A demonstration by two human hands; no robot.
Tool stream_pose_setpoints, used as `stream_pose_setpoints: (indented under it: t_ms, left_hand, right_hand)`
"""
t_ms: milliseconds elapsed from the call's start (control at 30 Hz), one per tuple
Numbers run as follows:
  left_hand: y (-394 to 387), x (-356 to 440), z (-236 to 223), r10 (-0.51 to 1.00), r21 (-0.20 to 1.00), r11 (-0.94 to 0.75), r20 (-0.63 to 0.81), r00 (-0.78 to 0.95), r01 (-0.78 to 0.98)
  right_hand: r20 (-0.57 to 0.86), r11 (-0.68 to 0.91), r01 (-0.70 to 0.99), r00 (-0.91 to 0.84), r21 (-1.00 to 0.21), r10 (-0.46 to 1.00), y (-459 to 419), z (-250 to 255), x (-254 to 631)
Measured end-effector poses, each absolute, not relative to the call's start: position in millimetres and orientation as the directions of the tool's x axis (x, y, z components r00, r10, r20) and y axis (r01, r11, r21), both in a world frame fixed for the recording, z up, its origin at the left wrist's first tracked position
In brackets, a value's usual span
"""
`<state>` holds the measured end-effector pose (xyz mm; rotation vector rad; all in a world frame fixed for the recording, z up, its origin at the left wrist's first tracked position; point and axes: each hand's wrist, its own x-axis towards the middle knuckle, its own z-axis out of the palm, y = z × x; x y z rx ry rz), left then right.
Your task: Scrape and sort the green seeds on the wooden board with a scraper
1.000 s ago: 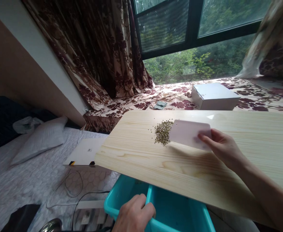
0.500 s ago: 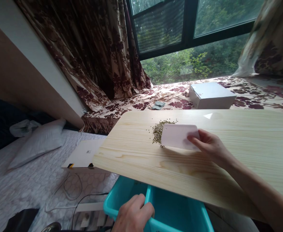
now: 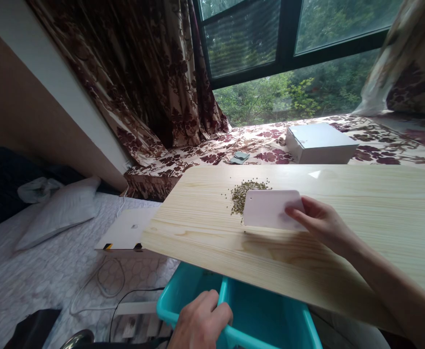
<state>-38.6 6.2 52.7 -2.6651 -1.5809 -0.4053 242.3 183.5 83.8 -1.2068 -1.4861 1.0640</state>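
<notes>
My right hand [image 3: 319, 220] pinches the right end of a flat, pale pink scraper [image 3: 270, 208] between thumb and fingers. The scraper is over the light wooden tabletop [image 3: 197, 232], beside a spread of small greenish-brown beans or seeds [image 3: 238, 196], and covers part of them. Below the table's near edge is a turquoise two-compartment bin [image 3: 263, 310]. My left hand [image 3: 203, 320] is closed around the near rim of this bin, by its divider; the fingertips are hidden inside. A few seeds seem to lie in the left compartment.
On the floral ledge behind the table are a white box [image 3: 321, 143] and a small folded green cloth [image 3: 240, 157]. To the left, a bed [image 3: 63, 266] holds a pillow [image 3: 59, 213], a white carton [image 3: 125, 230] and loose cables [image 3: 121, 286]. Patterned curtains [image 3: 143, 72] frame the window.
The scraper in my right hand has shifted slightly toward me, with a stray seed now lying just below its left corner. My left hand stays on the bin rim.
</notes>
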Motion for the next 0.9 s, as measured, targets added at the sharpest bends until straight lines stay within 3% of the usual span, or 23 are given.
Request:
stream_pose_setpoints:
  t_ms: [433,667,733,900]
  left_hand:
    - [7.1,-39.0,44.5,0.893,0.138,-0.444,0.148,0.425,0.885]
    - [5.9,-39.9,46.8,0.9,0.155,-0.429,0.154,0.407,0.89]
    - [5.9,-41.3,45.9,0.89,0.163,-0.45,0.161,0.426,0.878]
    - [6.6,-42.1,45.7,0.873,0.12,-0.475,0.191,0.449,0.872]
  right_hand:
    - [0.081,0.122,0.201,-0.201,-0.972,0.976,178.5,85.4,242.1]
    - [-0.149,-0.044,0.227,-0.472,-0.973,0.869,166.6,100.2,243.4]
    - [-0.118,-0.036,0.201,-0.41,-0.979,0.905,167.1,101.7,244.1]
    - [0.115,0.119,0.141,-0.038,-0.983,0.993,176.7,95.8,247.0]
